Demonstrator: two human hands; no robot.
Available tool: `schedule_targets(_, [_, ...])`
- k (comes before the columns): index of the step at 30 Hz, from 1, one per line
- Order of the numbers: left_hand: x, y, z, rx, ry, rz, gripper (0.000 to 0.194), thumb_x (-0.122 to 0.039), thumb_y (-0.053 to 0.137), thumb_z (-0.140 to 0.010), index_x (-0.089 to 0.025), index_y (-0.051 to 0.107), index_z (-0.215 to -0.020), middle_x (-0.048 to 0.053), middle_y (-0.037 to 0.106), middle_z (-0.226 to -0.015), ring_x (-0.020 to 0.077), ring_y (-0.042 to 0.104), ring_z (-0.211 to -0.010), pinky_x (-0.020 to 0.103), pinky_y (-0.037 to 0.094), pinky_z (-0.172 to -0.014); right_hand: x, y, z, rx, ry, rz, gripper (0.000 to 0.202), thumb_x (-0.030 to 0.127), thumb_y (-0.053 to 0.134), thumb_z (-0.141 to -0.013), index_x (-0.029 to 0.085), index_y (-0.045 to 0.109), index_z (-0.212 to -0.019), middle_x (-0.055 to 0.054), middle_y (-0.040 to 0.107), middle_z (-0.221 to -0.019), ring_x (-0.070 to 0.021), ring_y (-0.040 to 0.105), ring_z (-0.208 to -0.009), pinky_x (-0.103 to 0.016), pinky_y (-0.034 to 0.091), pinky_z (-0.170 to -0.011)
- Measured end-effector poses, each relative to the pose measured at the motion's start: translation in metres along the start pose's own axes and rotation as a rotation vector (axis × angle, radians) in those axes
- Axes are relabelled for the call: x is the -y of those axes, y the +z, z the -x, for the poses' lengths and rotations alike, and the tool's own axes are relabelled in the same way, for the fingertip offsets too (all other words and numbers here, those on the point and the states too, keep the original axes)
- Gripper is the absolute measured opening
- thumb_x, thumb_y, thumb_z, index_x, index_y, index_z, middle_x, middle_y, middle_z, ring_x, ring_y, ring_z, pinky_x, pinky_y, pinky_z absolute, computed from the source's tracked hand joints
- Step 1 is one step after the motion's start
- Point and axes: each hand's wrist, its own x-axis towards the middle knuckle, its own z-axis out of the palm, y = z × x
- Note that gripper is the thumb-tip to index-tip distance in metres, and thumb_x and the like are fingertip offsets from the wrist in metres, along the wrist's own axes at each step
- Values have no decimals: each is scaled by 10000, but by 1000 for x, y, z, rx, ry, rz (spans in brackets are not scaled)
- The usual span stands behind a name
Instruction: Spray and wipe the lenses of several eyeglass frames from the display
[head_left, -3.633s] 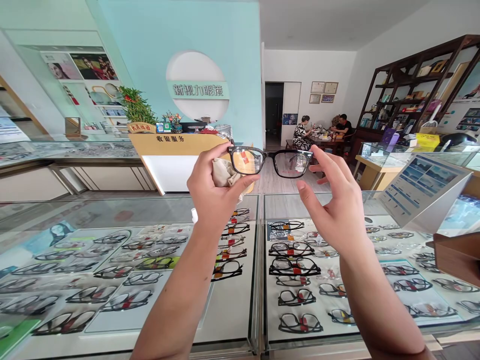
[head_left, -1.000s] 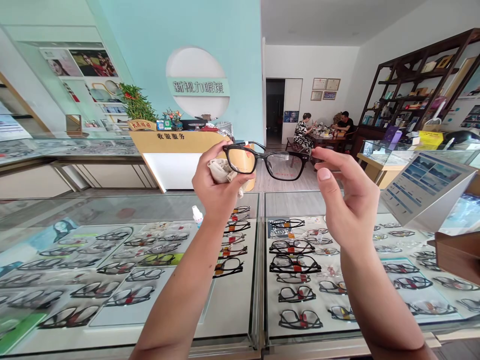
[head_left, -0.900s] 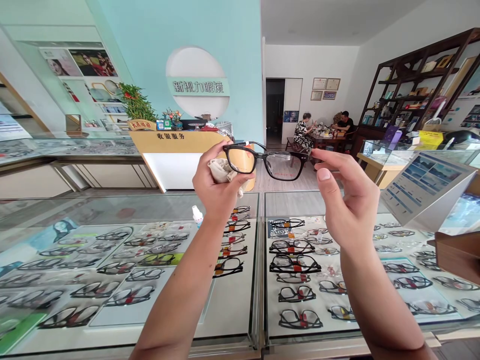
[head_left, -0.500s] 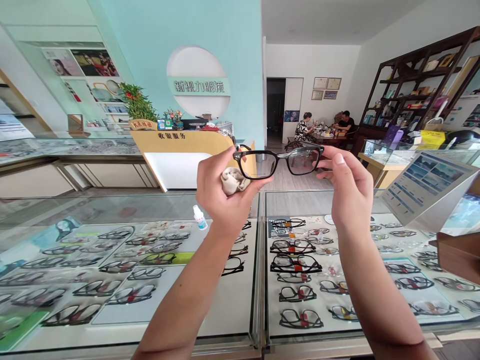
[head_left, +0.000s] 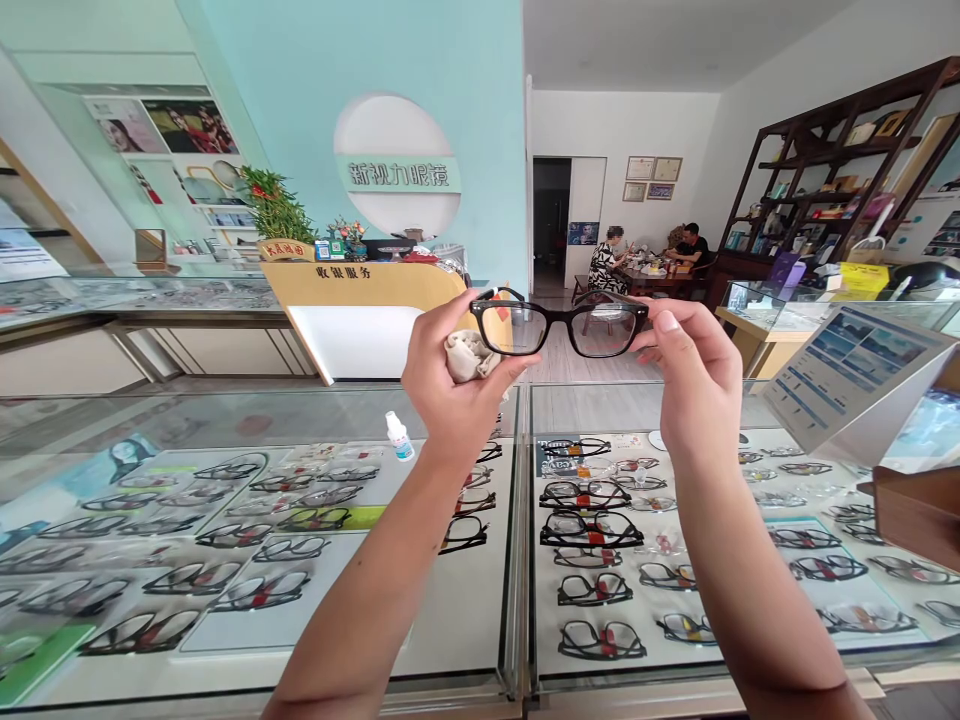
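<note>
While a glass-topped desk [head_left: 457, 620] is spanning the lower view — rows of spectacle frames [head_left: 595, 536] are lying under the glass — a white display stand [head_left: 847, 375] is standing at the right. Left hand [head_left: 454, 410] is pinching one end of the black eyeglasses [head_left: 557, 317] between thumb and fingers; right hand [head_left: 697, 380] is pinching the other end. Eyeglasses are hanging above the desk, between both hands, front roughly level. Beige cloth [head_left: 471, 357] is bunching inside the left hand, beside one lens — small white bottle [head_left: 400, 438] is standing on the desk, near that hand.
</note>
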Motion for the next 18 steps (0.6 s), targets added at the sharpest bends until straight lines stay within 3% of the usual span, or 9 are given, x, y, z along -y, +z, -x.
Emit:
schedule_targets(9, [6, 5, 1, 10, -9, 85, 793, -604, 1003, -823, -306, 688, -1487, 66, 747, -1342, 311, 741, -1289, 527, 613, -1160, 3, 3, 2, -5, 54, -56, 278, 573, 778, -1057, 300, 813, -1097, -24, 758, -953, -176, 695, -760, -356, 573, -747])
schedule_targets(18, [2, 5, 4, 66, -36, 153, 785, -551, 1014, -831, -306, 693, -1504, 63, 765, -1353, 291, 766, -1255, 488, 641, -1114, 6, 4, 1, 6, 97, -160, 263, 532, 822, -1011, 279, 757, -985, 18, 666, -837, -142, 612, -678, -305, 529, -658])
